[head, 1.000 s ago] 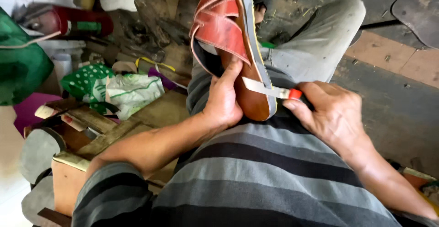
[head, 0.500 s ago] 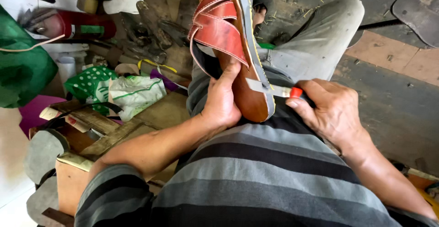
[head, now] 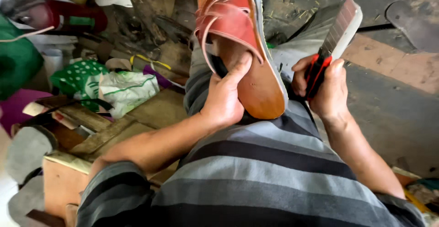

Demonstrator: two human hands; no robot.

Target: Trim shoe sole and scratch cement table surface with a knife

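Note:
A brown leather sandal [head: 258, 83] with red straps rests on my lap, heel toward me. My left hand [head: 224, 96] grips its heel end, the thumb pressed on the footbed. To the right of the sandal my right hand [head: 322, 87] holds a red-handled utility knife [head: 336, 37], its long segmented blade pointing up and away, clear of the sole edge.
A green dotted bag and a white plastic bag [head: 112, 89] lie on the cluttered floor at left, beside wooden blocks [head: 87, 126] and a red canister [head: 73, 18]. A dark shoe sole [head: 409, 23] lies on the floor at upper right.
My right hand has lifted the knife off the sandal's edge and turned the blade upward. The left hand still holds the heel.

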